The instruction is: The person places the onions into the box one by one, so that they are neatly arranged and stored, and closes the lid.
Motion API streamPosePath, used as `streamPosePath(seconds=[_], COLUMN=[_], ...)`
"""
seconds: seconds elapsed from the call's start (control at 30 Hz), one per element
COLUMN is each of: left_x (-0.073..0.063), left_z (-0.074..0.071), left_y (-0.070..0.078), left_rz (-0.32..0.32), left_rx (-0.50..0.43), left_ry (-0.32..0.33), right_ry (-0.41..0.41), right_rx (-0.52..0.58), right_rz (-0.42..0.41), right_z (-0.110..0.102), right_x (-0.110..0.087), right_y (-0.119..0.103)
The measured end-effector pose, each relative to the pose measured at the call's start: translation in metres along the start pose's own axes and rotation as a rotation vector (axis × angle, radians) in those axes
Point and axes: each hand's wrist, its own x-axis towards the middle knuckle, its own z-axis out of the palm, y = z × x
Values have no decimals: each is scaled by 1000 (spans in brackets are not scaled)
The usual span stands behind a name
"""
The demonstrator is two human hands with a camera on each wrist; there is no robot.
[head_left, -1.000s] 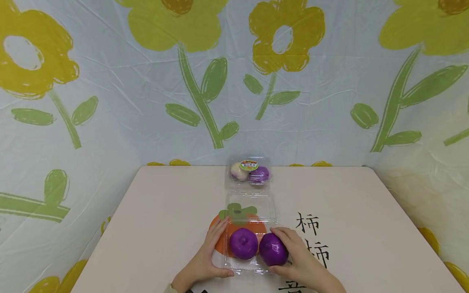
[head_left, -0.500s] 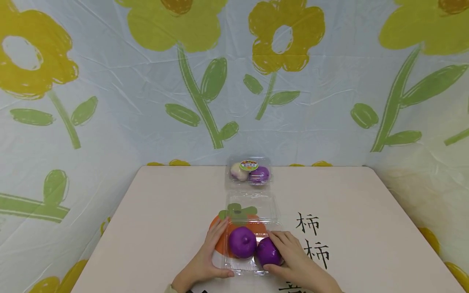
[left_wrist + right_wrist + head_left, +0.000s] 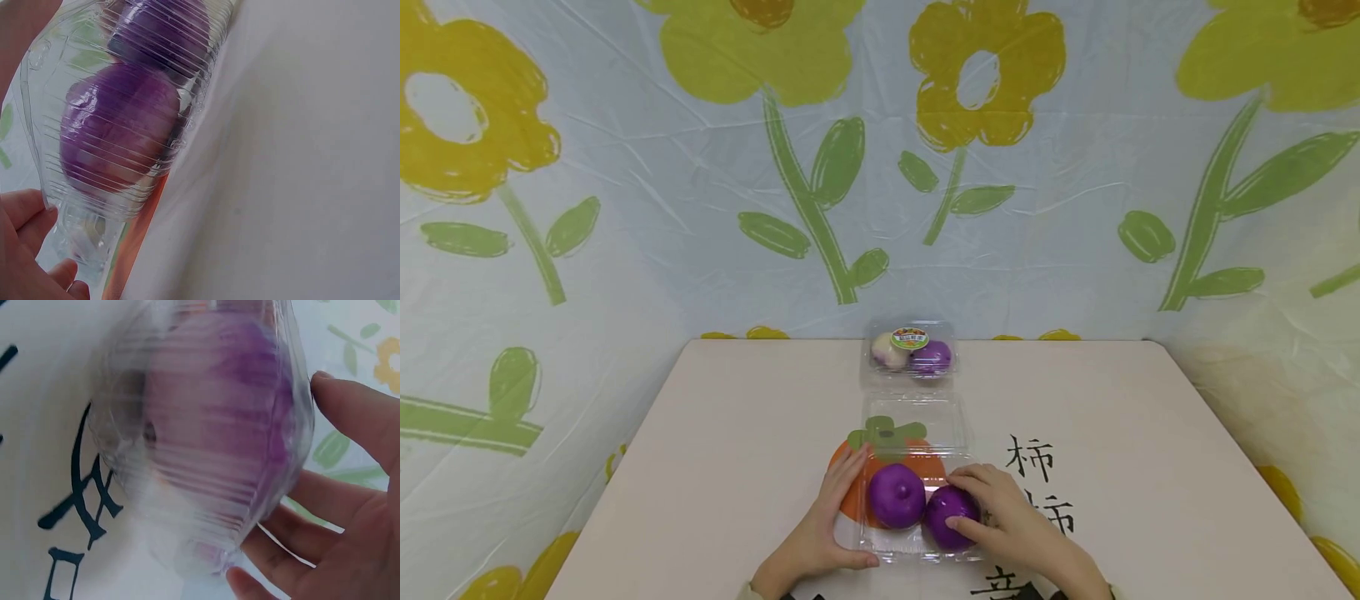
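A clear plastic clamshell box (image 3: 887, 546) lies with its lid (image 3: 917, 421) folded back. Inside, a round purple onion (image 3: 897, 497) with a nub on top sits on the left. Beside it, a second purple onion (image 3: 951, 518) fills the right half. My left hand (image 3: 827, 525) holds the box's left end, thumb at the near corner and fingers at the far one. In the left wrist view its fingertips (image 3: 47, 206) meet the rim. My right hand (image 3: 1000, 517) is spread at the box's right end, its thumb over the right onion in the head view. The right wrist view shows its fingers apart from the onion.
A closed clear box (image 3: 912, 367) with a round sticker stands at the table's back edge, holding a whitish and a purple round item. The pale table (image 3: 730, 433) has an orange persimmon print and black characters (image 3: 1030, 458). A flowered cloth (image 3: 1037, 275) hangs behind.
My right hand has set the second onion into the box's right half, then loosened and drawn back to the right. The left onion tilted slightly. My left hand has stayed put.
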Motion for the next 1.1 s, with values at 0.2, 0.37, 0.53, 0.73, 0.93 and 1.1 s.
streamPosePath(seconds=[0.2,0.37,0.53,0.73,0.93,1.1], left_x=[-1,-1,-1,-2,-3,-3], left_z=[0,-1,-1,-1,-2,-2], left_y=[0,0,0,-1,-1,-3], left_rz=[-3,-13,-15,-23,-64,-79], left_rx=[-5,-14,-12,1,7,-1], left_ry=[2,1,-4,-5,-15,-19], right_ry=[82,182,248,117,-15,-23], right_rx=[161,306,486,725,971,1065], right_rz=[35,125,338,510,513,442], right_z=[-4,-3,5,21,29,31], right_x=[8,14,13,7,2,0], right_y=[12,25,35,45,58,64])
